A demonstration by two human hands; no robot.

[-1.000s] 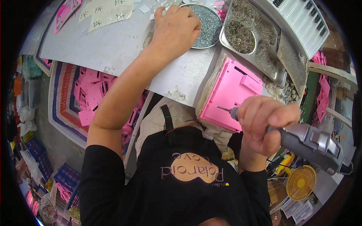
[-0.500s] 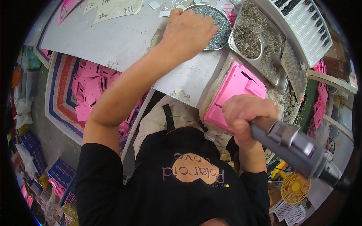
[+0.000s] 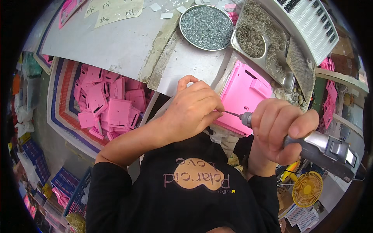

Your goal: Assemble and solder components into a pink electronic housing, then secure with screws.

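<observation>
My right hand [image 3: 281,128] is wrapped round a grey electric screwdriver [image 3: 330,153], its thin bit pointing left. At the bit's tip, my left hand [image 3: 194,105] has its thumb and index finger pinched together. Whatever lies between those fingertips is too small to make out. Under the bit, a pink plastic casing [image 3: 241,93] with a raised block and a dark slot rests at the bench's edge. Beyond it stands a round metal dish [image 3: 206,49] full of small silvery screws [image 3: 206,25].
A metal tray [image 3: 288,82] of small springs [image 3: 250,37] stands at the far right, beside a white rack [image 3: 311,42] with rows of black parts. On the left, a striped bag [image 3: 72,112] holds many pink casings [image 3: 118,110]. A yellow fan [image 3: 307,189] is at lower right.
My left hand has come back from the screw dish toward me, to the screwdriver's tip. My right hand has turned the screwdriver so its bit shows, above the casing.
</observation>
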